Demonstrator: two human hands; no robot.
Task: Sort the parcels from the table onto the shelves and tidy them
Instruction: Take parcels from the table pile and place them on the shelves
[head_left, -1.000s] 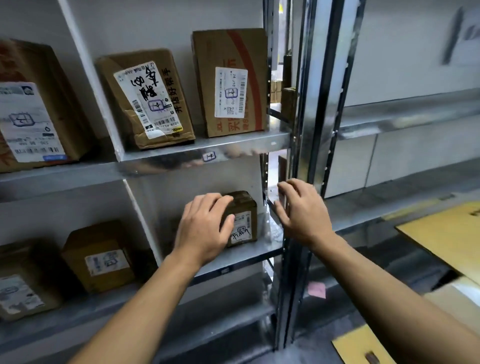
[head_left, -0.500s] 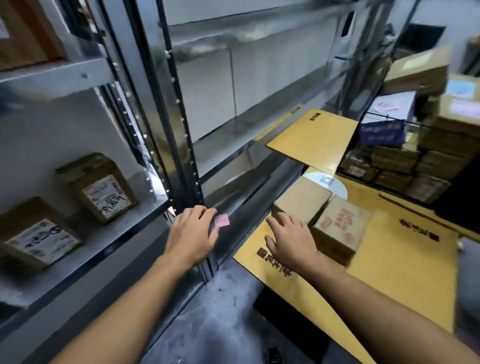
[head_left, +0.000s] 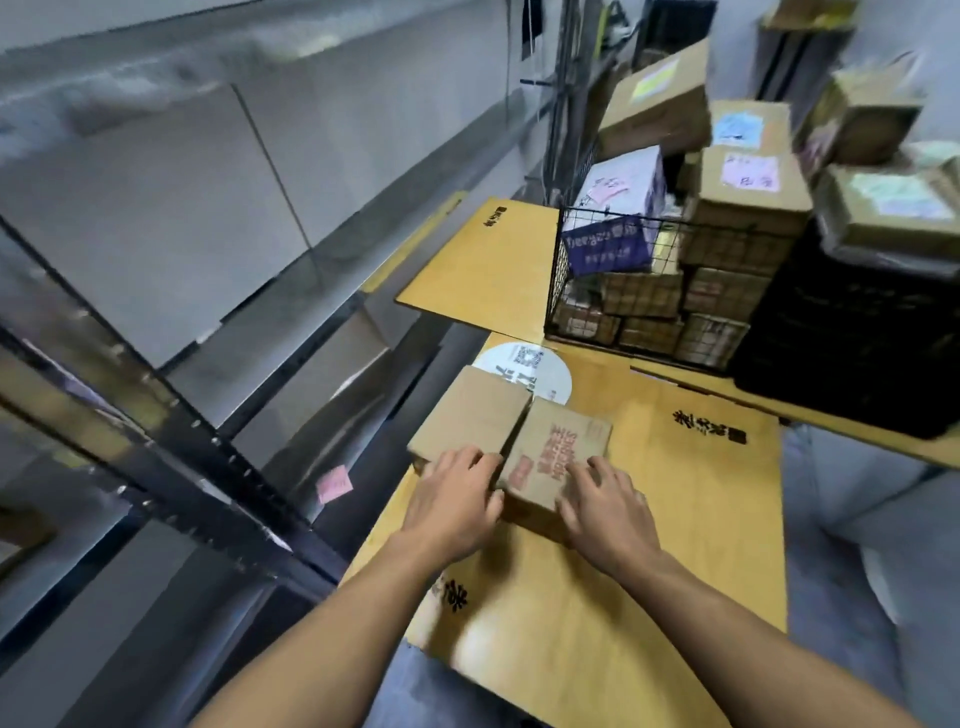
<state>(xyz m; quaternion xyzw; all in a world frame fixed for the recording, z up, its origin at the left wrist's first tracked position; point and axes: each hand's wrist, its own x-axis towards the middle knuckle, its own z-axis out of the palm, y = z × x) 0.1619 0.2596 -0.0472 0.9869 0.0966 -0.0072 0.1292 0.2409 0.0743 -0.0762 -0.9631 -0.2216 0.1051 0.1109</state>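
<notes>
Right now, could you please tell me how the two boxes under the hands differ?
The plain box has a bare brown top, while the printed box carries red lettering. The plain box lies to the left and covers part of a white disc. The left hand rests on the plain box, the right hand on the printed box. Both are brown cardboard, side by side on the table.

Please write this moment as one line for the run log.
phase: pickup start | left hand: on plain box | right hand: on red-printed box | both: side by side on yellow table | lifted: not yet
</notes>
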